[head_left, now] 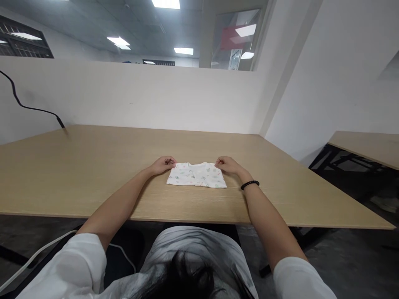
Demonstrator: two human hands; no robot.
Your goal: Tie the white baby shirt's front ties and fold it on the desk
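A small white shirt [197,175] with a scattered colored print lies folded into a flat, wide shape on the wooden table. Its curved neckline faces the far side. My left hand [163,164] pinches the far left corner between thumb and fingers. At the far right corner, my right hand [228,164] has its fingers closed on the cloth in the same way. A black beaded bracelet circles my right wrist. The fingertips are small in view, and the cloth between them is partly hidden.
The tan table [102,153] meets a low white wall [162,97] at the back. A black cable [37,109] comes down to the table at the far left. Another table [368,145] stands to the right. A white cable [34,257] hangs near my left side.
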